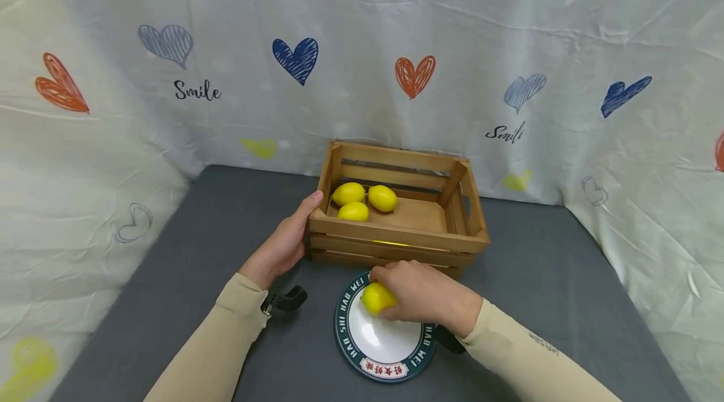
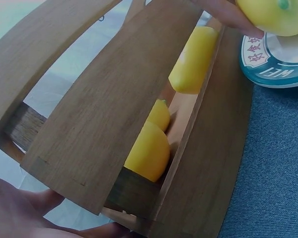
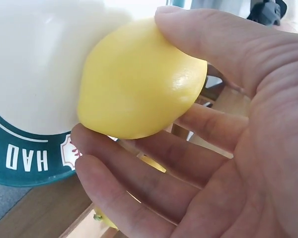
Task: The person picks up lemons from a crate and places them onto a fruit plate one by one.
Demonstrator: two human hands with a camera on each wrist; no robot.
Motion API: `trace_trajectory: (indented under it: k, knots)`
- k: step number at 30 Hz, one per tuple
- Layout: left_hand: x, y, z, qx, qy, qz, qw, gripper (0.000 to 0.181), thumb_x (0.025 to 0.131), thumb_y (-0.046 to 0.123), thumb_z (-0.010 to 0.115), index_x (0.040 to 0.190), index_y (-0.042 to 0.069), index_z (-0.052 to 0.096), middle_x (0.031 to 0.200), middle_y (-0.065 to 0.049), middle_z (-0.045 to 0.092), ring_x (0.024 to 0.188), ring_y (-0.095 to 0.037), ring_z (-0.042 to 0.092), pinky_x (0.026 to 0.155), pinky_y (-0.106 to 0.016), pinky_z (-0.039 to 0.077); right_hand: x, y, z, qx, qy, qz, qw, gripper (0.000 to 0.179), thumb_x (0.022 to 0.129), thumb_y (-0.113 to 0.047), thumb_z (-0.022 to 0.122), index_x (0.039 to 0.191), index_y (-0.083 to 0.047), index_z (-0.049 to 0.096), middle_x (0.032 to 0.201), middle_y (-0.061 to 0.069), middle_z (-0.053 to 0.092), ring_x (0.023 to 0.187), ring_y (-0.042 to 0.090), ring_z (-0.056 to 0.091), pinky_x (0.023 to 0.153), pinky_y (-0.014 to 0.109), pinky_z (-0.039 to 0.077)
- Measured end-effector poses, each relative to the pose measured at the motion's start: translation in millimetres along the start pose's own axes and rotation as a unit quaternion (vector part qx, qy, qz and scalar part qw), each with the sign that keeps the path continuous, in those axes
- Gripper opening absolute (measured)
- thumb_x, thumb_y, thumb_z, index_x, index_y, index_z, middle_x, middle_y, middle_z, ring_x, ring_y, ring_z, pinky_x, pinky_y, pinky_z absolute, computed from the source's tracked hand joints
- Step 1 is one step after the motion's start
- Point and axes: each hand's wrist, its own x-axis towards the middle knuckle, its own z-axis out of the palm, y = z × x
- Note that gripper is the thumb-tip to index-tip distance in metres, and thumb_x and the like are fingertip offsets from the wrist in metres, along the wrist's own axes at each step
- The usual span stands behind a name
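My right hand holds a lemon over the plate, thumb on one side and fingers round the other. In the right wrist view the lemon overlaps the plate's white middle. The round plate has a dark green rim with white lettering. Behind it stands a slatted wooden crate, with three yellow lemons in its left part. At the crate's left end my left hand grips the side, thumb up at the top rim. Part of the plate is hidden under my right hand.
A dark grey table lies under everything. White cloth printed with hearts and "Smile" hangs behind and along both sides, and the crate stands close to it at the back. Dark straps sit at my wrists.
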Motion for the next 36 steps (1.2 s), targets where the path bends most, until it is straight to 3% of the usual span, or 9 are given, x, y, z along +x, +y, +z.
trace_trajectory:
  k: [7,11,15,19,24,29,36]
  knots:
    - [0.1,-1.0,-0.5,0.009,0.004,-0.004,0.9999,0.094,0.105,0.074,0.038,0.176,0.024,0.003,0.183,-0.011,-0.001,0.167,-0.039,0.007,0.127,-0.081,0.004,-0.3,1,1,-0.003,0.003,-0.001,1.0000,0.052,0.090,-0.035,0.089,0.134,-0.015,0.070,0.116,0.001,0.077,0.083,0.009,0.062,0.083,0.031,0.059]
    - [-0.5,-1.0,-1.5,0.004,0.003,0.002,1.0000,0.092,0.105,0.072,0.039,0.176,0.026,0.004,0.183,-0.011,0.001,0.166,-0.039,0.010,0.128,-0.078,0.009,-3.6,-2,-10,-0.008,0.006,-0.004,0.9999,0.055,0.092,-0.036,0.088,0.139,-0.015,0.068,0.122,0.002,0.076,0.088,0.011,0.065,0.087,0.035,0.061]
    - [1.2,0.3,-1.4,0.000,0.001,0.011,0.9999,0.091,0.106,0.071,0.040,0.176,0.026,0.004,0.183,-0.010,0.001,0.166,-0.038,0.011,0.131,-0.073,0.012,-10.7,-6,-35,-0.011,0.019,-0.018,0.9996,0.053,0.096,-0.037,0.084,0.142,-0.015,0.067,0.131,0.001,0.075,0.096,0.011,0.069,0.089,0.037,0.061]
    - [3.1,-0.7,-0.7,0.001,-0.001,0.011,0.9999,0.093,0.105,0.072,0.041,0.176,0.024,0.004,0.183,-0.010,0.001,0.167,-0.037,0.010,0.133,-0.069,0.011,-19.5,-9,-67,-0.004,0.040,-0.039,0.9985,0.052,0.100,-0.038,0.080,0.145,-0.017,0.066,0.130,0.000,0.076,0.092,0.008,0.070,0.083,0.033,0.061]
    - [3.7,-2.5,-0.8,-0.005,-0.007,0.014,0.9999,0.093,0.104,0.074,0.042,0.176,0.028,0.004,0.183,-0.008,0.002,0.167,-0.036,0.011,0.132,-0.070,0.011,-22.7,-10,-108,0.003,0.074,-0.065,0.9951,0.053,0.100,-0.038,0.080,0.147,-0.019,0.066,0.126,-0.003,0.077,0.102,0.011,0.073,0.090,0.035,0.062]
    - [2.3,-1.7,-2.4,-0.009,-0.008,0.011,0.9999,0.094,0.104,0.073,0.041,0.176,0.026,0.003,0.183,-0.008,0.004,0.166,-0.036,0.014,0.132,-0.070,0.014,-8.2,-3,-137,0.007,0.069,-0.034,0.9970,0.043,0.099,-0.038,0.080,0.138,-0.023,0.071,0.118,-0.005,0.077,0.107,0.015,0.072,0.094,0.039,0.062]
    - [2.1,-3.2,-3.3,0.005,-0.010,0.005,0.9999,0.093,0.104,0.075,0.040,0.176,0.029,0.004,0.183,-0.009,0.003,0.166,-0.039,0.015,0.132,-0.071,0.015,31.3,35,-160,0.010,0.038,0.002,0.9992,0.042,0.102,-0.036,0.076,0.141,-0.019,0.069,0.116,0.000,0.077,0.103,0.018,0.071,0.090,0.040,0.061]
